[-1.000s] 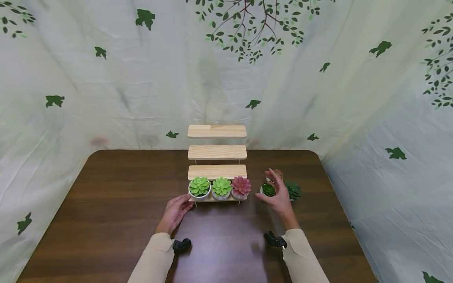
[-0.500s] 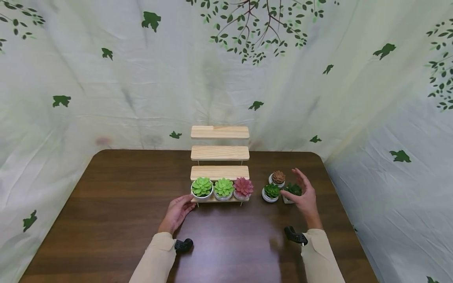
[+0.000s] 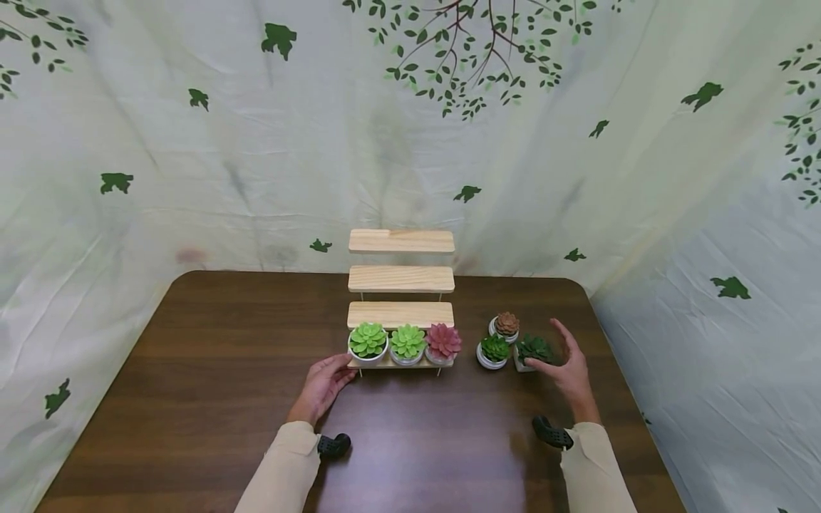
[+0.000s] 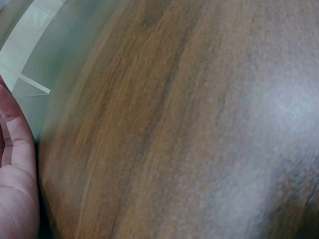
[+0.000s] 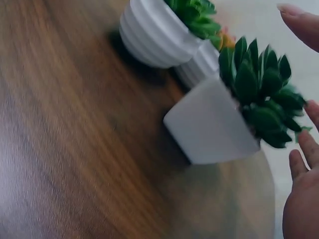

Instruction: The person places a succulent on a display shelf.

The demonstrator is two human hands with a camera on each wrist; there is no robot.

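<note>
A tiered wooden plant stand [image 3: 400, 313] stands at the table's middle. On its lowest shelf sit two light green potted succulents, the left one [image 3: 368, 340] and the middle one [image 3: 408, 342], and a dark pink one [image 3: 442, 342]. My left hand [image 3: 323, 385] holds the left end of that shelf between thumb and fingers. My right hand [image 3: 571, 370] is spread beside a dark green succulent in a square white pot [image 5: 214, 124], thumb near its front side. In the right wrist view the fingers [image 5: 309, 149] stand apart from the pot, close to its leaves.
Left of the square pot stand a green succulent in a round ribbed pot [image 3: 494, 350] and a brown succulent [image 3: 507, 325] behind it. A leaf-printed curtain [image 3: 288, 142] hangs behind the brown wooden table [image 3: 224, 342].
My right hand has moved right, past the round-potted green succulent, to the square-potted dark green one. The left hand stays at the shelf; the view has shifted slightly.
</note>
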